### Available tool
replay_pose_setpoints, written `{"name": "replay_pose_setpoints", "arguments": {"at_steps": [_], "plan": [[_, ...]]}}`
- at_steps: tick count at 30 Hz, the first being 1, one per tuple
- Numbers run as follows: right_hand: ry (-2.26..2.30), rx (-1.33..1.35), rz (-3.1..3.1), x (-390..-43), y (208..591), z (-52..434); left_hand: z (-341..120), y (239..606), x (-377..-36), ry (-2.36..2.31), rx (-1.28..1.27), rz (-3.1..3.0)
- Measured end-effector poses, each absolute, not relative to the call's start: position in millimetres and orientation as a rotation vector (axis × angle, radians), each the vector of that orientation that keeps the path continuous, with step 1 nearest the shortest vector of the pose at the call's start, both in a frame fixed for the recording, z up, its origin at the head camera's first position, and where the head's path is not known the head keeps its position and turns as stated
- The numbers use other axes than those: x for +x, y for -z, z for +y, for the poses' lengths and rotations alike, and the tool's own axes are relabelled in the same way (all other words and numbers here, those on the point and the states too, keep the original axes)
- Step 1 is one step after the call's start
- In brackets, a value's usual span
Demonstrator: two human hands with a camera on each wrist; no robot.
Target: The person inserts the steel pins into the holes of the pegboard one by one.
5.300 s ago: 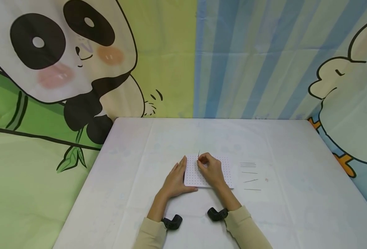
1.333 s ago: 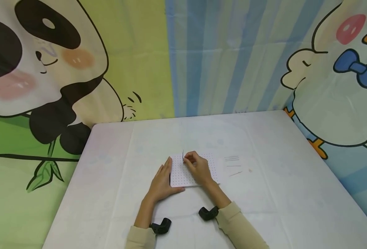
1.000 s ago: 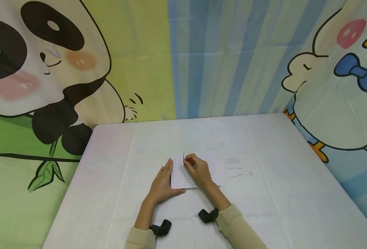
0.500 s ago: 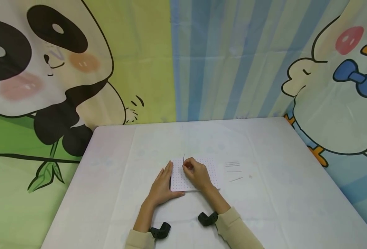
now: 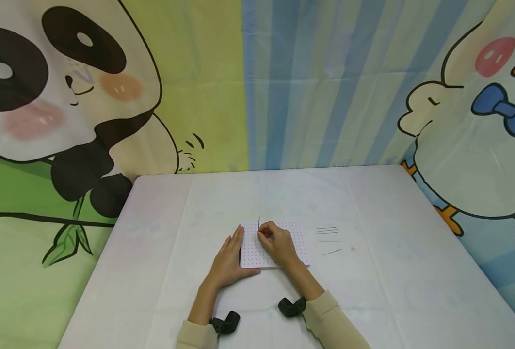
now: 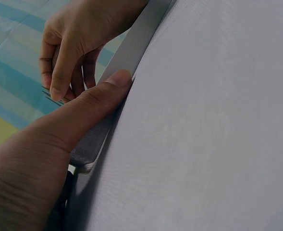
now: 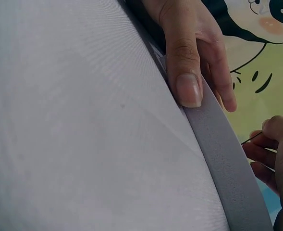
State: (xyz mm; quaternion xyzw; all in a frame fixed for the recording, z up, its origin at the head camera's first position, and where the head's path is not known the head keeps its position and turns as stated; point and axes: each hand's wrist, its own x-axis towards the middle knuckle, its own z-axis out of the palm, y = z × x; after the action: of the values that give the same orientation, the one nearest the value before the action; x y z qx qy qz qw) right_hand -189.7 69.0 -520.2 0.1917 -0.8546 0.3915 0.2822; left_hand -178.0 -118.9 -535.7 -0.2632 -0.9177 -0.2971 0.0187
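Observation:
A white foam board [image 5: 293, 241] dotted with small holes lies flat on the table. My left hand [image 5: 229, 257] rests open against its left edge, thumb [image 6: 103, 91] pressed along the near edge [image 7: 225, 159]. My right hand [image 5: 263, 233] sits on the board and pinches a thin metal pin [image 5: 259, 222] that stands upright near the board's far left corner. The left wrist view shows the right hand's fingers [image 6: 59, 72] curled round the pin. In the right wrist view the pin [image 7: 251, 140] shows as a dark line at those fingers [image 7: 271, 144].
Several loose pins [image 5: 329, 240] lie in a row on the white tablecloth [image 5: 371, 291] just right of the board. Cartoon panda and duck backdrops stand close behind and beside the table. Black wrist cameras [image 5: 226, 322] sit on both forearms.
Over the last second both hands keep almost the same pose and only the view shifts a little. One fewer loose pin lies right of the board than five seconds ago.

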Motion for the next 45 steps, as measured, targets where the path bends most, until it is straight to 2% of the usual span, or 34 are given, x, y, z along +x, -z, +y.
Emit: {"name": "replay_pose_setpoints", "arguments": {"at_steps": [30, 41, 45], "plan": [[-1.317, 0.53, -2.208, -184, 519, 75, -120, 537, -179, 0.885, -0.835, -2.839], [-1.513, 0.369, -2.197, -138, 482, 114, -117, 534, -178, 0.871, -0.804, -2.861], [-1.482, 0.293, -2.2, -132, 494, 144, -117, 534, -177, 0.861, -0.806, -2.867]]}}
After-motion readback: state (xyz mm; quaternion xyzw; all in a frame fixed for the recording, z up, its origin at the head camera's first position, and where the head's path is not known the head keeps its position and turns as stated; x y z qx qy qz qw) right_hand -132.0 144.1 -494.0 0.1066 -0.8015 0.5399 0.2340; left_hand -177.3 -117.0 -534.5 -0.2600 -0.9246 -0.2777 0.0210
